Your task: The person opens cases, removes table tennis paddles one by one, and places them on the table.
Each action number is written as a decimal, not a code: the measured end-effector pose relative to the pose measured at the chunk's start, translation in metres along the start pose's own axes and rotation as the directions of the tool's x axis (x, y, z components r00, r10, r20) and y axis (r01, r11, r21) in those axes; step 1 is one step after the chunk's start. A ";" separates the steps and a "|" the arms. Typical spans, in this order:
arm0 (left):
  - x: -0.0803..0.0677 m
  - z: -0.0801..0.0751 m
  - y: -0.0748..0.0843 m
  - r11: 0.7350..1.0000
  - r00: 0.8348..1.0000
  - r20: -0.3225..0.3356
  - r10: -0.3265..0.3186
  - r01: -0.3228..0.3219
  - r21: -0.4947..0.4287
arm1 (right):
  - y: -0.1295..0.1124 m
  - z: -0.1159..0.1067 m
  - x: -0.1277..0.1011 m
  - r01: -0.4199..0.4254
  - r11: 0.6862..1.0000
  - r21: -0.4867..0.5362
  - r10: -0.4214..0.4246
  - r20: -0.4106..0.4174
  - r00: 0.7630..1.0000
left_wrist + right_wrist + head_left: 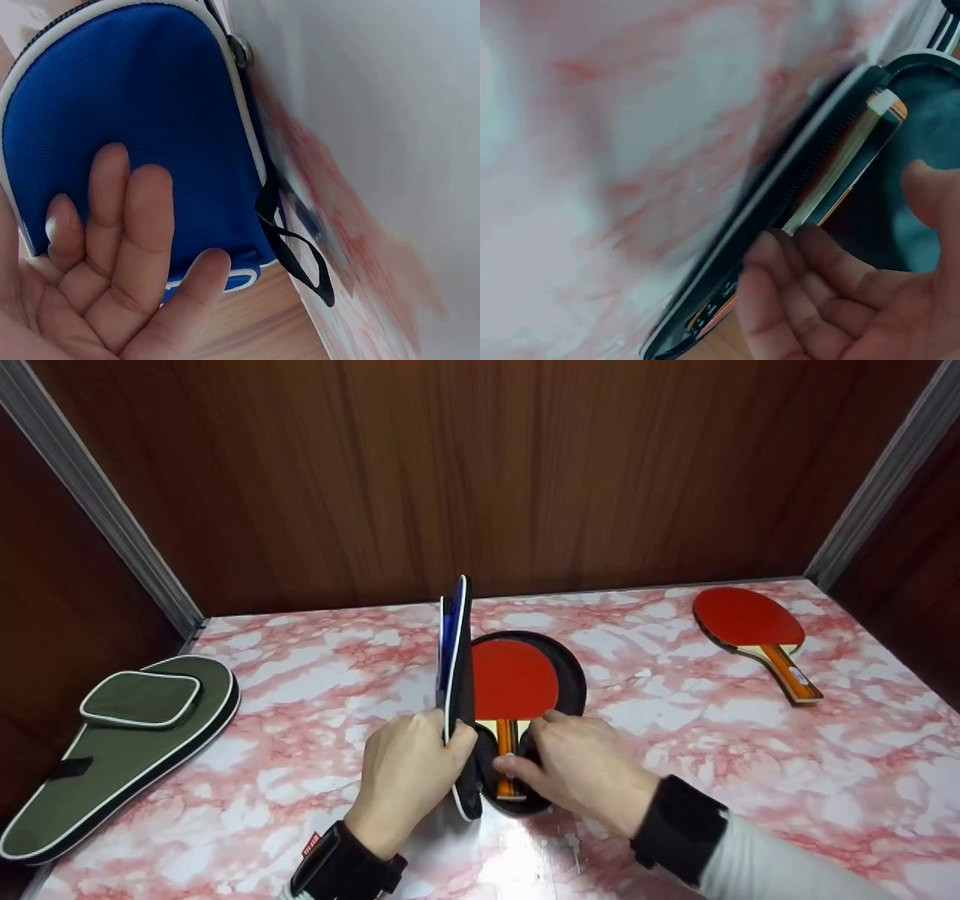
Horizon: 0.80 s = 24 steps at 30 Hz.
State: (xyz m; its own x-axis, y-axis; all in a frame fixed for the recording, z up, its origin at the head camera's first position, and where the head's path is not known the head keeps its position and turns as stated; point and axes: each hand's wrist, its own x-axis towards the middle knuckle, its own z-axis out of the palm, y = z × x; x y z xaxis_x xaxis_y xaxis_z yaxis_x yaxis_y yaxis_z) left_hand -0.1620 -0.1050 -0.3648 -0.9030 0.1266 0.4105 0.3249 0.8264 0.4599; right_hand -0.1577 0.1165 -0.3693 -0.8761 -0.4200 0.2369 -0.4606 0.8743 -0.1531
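The left hand [409, 776] grips the raised blue case lid [452, 649], holding it up on edge, while the right hand [581, 769] pinches the handle of the red paddle [512, 682] lying in the open case on the bench [675, 735]. That handle is mostly hidden under fingers, and any logo's too blurry to read. Right of the case there's bare marble before the second paddle [750, 626]; the green case [120, 735] sits at the bench's left edge.

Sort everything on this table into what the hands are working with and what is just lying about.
In hand:
- blue case, its lid held upright by the left hand
- paddle in the case, its handle touched by the right hand

Lying about:
- green case, closed, at the left
- second paddle, at the far right
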 end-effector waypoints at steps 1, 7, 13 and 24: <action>0.000 0.000 0.000 1.000 1.000 0.001 0.000 0.000 -0.002 | -0.001 0.000 0.003 -0.004 1.000 -0.008 0.004 0.010 1.000; 0.001 0.000 0.002 1.000 1.000 0.024 0.001 -0.001 0.002 | -0.007 0.004 0.011 -0.021 0.996 -0.087 0.022 0.003 1.000; 0.000 0.001 0.002 1.000 1.000 0.023 0.007 -0.007 0.010 | -0.011 0.009 0.013 -0.038 0.983 -0.178 0.039 0.004 0.999; -0.001 0.002 0.000 1.000 0.999 -0.019 0.029 -0.029 0.002 | -0.010 0.016 0.018 -0.076 0.968 -0.240 0.071 -0.030 0.997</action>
State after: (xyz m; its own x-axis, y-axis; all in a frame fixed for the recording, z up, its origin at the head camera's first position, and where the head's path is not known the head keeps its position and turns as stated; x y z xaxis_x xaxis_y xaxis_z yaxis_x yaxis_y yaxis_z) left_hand -0.1611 -0.1043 -0.3666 -0.8877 0.1401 0.4385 0.3503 0.8236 0.4461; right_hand -0.1706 0.0961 -0.3787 -0.9019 -0.3493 0.2541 -0.3445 0.9366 0.0645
